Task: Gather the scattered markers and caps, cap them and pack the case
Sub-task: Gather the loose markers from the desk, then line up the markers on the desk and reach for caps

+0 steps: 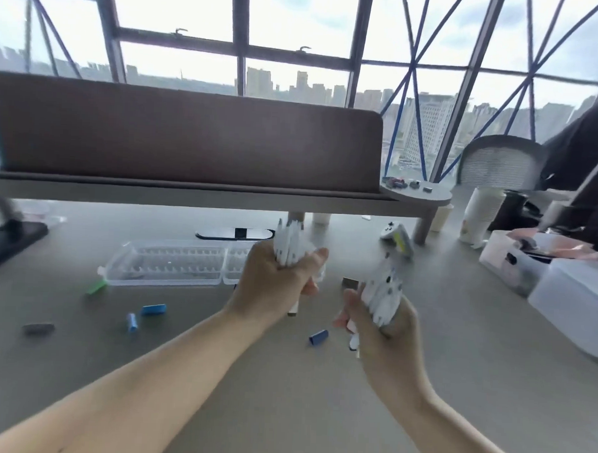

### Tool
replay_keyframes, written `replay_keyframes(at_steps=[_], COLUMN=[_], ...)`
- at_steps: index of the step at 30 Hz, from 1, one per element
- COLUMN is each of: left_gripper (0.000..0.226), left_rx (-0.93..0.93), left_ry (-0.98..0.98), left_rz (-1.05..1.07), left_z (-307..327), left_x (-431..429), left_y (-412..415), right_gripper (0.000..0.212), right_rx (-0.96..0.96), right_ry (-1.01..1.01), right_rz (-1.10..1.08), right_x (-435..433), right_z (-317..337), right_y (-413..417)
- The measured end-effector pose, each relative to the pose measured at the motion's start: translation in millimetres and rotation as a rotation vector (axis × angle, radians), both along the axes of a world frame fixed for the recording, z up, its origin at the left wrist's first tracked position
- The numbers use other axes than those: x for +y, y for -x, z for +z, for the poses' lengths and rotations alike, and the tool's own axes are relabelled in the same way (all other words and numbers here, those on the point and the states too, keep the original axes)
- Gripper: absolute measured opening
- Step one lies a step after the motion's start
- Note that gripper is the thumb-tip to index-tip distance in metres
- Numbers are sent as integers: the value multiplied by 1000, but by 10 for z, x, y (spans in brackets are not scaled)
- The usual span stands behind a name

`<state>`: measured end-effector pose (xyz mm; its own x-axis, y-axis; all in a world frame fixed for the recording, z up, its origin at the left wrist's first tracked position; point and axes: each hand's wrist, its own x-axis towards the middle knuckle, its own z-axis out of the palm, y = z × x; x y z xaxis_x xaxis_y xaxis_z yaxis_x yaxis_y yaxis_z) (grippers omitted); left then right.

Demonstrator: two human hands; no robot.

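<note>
My left hand [277, 281] grips a bundle of several white markers [290, 239], tips pointing up, above the desk. My right hand [387, 327] holds a second bundle of white markers [382, 288], blurred by motion. The clear plastic case [165, 265] lies open on the desk behind and left of my left hand. Loose caps are scattered on the desk: a green cap [96, 287], two blue caps [153, 309] [132, 322] at the left, a dark grey cap [38, 328] further left, a blue cap [318, 337] between my hands, and a dark cap [350, 282].
A brown partition on a raised shelf [189, 187] crosses the back of the desk. A white controller [393, 230] sits under its right end. White bins [575, 307] and a paper roll [478, 213] stand at the right. A black phone [9, 244] lies at the left.
</note>
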<state>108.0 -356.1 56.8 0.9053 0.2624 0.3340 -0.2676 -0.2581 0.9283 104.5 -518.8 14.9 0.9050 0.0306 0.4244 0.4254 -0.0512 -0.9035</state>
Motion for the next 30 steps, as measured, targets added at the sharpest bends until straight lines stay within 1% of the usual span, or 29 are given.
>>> replay_keyframes(at_steps=[1, 3, 5, 7, 10, 12, 15, 17, 19, 20, 21, 22, 23, 25, 27, 30], left_gripper=[36, 35, 36, 45, 57, 56, 62, 56, 37, 34, 40, 42, 39, 32, 38, 49], left_rx=[-33, -71, -46, 7, 101, 135, 179, 312, 550, 672, 771, 825, 853, 913, 947, 942], left_ry=[17, 41, 12, -28, -114, -158, -158, -240, -442, -573, -708, -807, -854, -863, -824, -851], left_rz=[19, 56, 93, 132, 174, 204, 218, 261, 260, 250, 251, 261, 264, 231, 212, 239], left_z=[11, -48, -227, -461, -789, -912, -891, -807, -676, -598, -511, -442, -377, -297, -255, -248], left_x=[72, 229, 410, 636, 944, 1057, 1179, 1393, 1632, 1757, 1844, 1915, 1967, 2046, 2124, 2254], left_y=[196, 603, 1010, 1367, 1771, 1927, 2034, 2078, 2135, 2189, 2234, 2261, 2274, 2268, 2283, 2340], right_gripper=[23, 24, 23, 26, 30, 28, 29, 29, 31, 33, 36, 37, 36, 33, 34, 30], right_rx=[-2, 11, 65, 111, 113, 110, 172, 223, 285, 312, 331, 343, 350, 361, 373, 358], right_ry=[-10, 32, 52, 127, 301, 390, 395, 459, 559, 600, 638, 693, 769, 913, 999, 1140], right_rz=[39, 117, 184, 226, 207, 151, 146, 189, 239, 263, 279, 291, 300, 300, 287, 262], right_x=[81, 252, 389, 496, 585, 635, 845, 1124, 1428, 1605, 1771, 1929, 2074, 2298, 2437, 2530], right_z=[-34, -143, -292, -390, -420, -393, -320, -248, -189, -168, -155, -147, -137, -111, -69, 18], right_y=[210, 552, 796, 964, 1101, 1160, 1295, 1423, 1531, 1586, 1623, 1648, 1670, 1682, 1661, 1612])
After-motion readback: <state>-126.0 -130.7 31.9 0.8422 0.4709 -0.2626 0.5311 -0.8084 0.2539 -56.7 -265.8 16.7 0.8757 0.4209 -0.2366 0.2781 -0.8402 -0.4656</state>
